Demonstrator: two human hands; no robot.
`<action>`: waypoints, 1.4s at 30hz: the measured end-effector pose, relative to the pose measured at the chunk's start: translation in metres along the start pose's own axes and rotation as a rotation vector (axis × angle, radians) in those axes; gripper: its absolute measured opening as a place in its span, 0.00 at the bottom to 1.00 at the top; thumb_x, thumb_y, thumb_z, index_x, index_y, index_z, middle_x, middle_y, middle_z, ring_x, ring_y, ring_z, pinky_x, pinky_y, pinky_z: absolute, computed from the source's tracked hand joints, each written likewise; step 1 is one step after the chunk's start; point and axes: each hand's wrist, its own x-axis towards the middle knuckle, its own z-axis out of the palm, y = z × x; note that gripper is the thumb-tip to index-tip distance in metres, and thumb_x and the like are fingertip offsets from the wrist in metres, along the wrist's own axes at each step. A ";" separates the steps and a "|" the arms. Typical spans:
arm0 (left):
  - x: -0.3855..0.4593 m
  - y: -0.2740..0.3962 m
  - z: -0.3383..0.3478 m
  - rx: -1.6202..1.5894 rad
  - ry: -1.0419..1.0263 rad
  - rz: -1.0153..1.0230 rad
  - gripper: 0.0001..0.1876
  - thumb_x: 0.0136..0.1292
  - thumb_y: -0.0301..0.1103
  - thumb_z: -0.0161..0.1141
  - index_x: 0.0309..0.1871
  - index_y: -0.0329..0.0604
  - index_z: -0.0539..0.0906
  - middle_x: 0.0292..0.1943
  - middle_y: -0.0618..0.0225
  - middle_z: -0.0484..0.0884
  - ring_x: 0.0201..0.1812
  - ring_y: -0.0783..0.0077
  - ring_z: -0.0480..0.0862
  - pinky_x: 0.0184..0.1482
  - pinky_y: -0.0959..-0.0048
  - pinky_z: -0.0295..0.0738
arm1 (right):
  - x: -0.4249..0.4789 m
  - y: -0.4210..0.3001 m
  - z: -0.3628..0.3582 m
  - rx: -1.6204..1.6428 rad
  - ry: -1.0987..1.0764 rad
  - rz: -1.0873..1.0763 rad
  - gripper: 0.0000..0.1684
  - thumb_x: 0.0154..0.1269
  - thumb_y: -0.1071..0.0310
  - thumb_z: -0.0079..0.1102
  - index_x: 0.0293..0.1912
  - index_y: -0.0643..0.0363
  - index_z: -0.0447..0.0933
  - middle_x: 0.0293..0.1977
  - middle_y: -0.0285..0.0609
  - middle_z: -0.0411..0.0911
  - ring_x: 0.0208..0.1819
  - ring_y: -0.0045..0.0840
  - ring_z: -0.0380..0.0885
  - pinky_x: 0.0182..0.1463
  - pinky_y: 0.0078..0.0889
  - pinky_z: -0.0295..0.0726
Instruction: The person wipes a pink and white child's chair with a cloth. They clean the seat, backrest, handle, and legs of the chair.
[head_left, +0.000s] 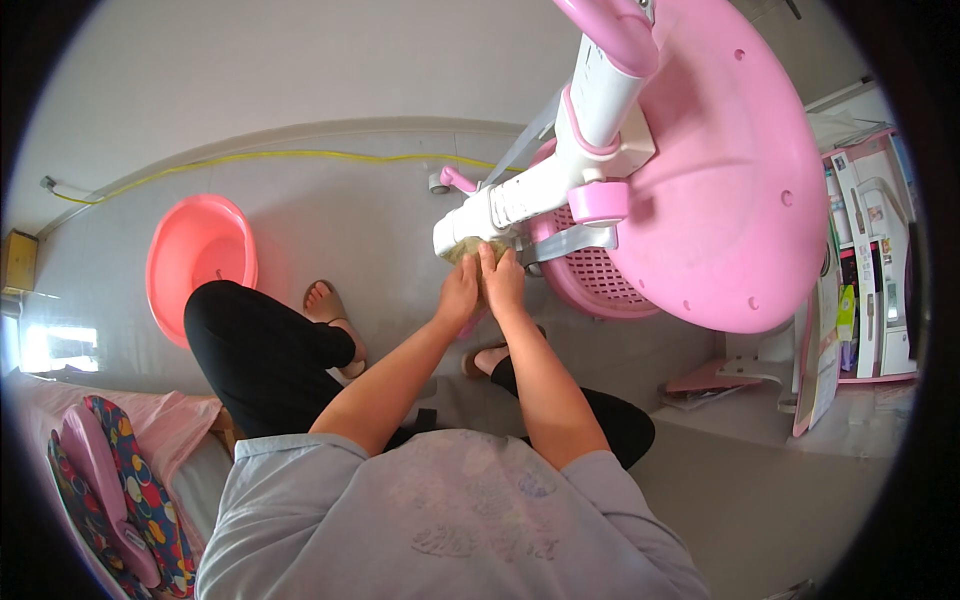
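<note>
A child's chair with a pink plastic shell (739, 172) and a white post (536, 191) leans before me, its underside partly turned to my view. A greenish-brown cloth (470, 249) is pressed against the lower end of that post. My left hand (457, 291) grips the cloth from the left. Beside it, my right hand (502, 279) holds the same cloth, its fingers pointing up at the post. The hands hide part of the cloth and the chair base below. Grey metal brackets (574, 242) run near a pink perforated basket (604, 281).
A salmon plastic tub (201, 255) stands left of my knee. A yellow cable (300, 154) runs along the wall. Lower left, patterned cushions (142, 487) lie on a bed with a pink cover (176, 427). A pink-and-white desk unit (870, 262) is at right. A castor (439, 183) sits behind the post.
</note>
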 end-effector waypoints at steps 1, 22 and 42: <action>-0.003 0.005 0.002 0.036 -0.020 0.017 0.33 0.77 0.54 0.36 0.47 0.27 0.79 0.40 0.41 0.83 0.44 0.47 0.82 0.48 0.57 0.73 | 0.003 0.007 0.003 0.004 0.041 -0.024 0.33 0.73 0.42 0.44 0.45 0.69 0.74 0.36 0.67 0.80 0.40 0.61 0.78 0.44 0.56 0.76; 0.032 -0.021 -0.003 0.283 -0.032 0.196 0.30 0.76 0.54 0.40 0.49 0.30 0.78 0.39 0.40 0.82 0.41 0.43 0.82 0.43 0.53 0.74 | -0.006 0.002 -0.008 0.135 0.088 -0.088 0.33 0.66 0.43 0.57 0.40 0.72 0.76 0.35 0.64 0.81 0.41 0.57 0.80 0.44 0.50 0.77; 0.020 0.018 0.000 -0.151 -0.004 -0.093 0.14 0.63 0.37 0.67 0.39 0.31 0.83 0.34 0.65 0.86 0.34 0.72 0.84 0.37 0.69 0.78 | -0.018 -0.009 -0.010 -0.075 0.148 -0.138 0.18 0.72 0.59 0.49 0.48 0.65 0.75 0.30 0.59 0.80 0.36 0.56 0.78 0.39 0.57 0.73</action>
